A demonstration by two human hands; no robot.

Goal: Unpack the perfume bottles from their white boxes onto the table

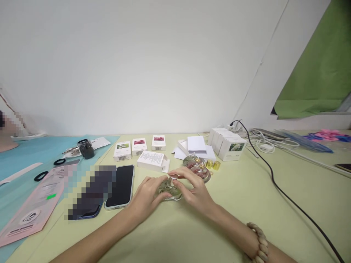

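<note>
A clear glass bottle (170,193), greenish and looking like a perfume bottle, lies on the table between my hands. My left hand (148,195) grips its left side, with the thumb along the near edge. My right hand (193,188) pinches the shiny cap (173,178) at the bottle's top between thumb and fingers. Just beyond my right hand sit similar glass bottles (199,168) with gold necks. Two gold caps (216,165) stand to the right of them. An opened white box (152,161) lies behind my left hand.
Small printed boxes (139,146) stand at the back, and white cartons (230,146) at the back right. A phone (120,186) lies left of my left hand. A black cable (270,168) crosses the right side. A dark jar (86,149) stands on the blue cloth at left.
</note>
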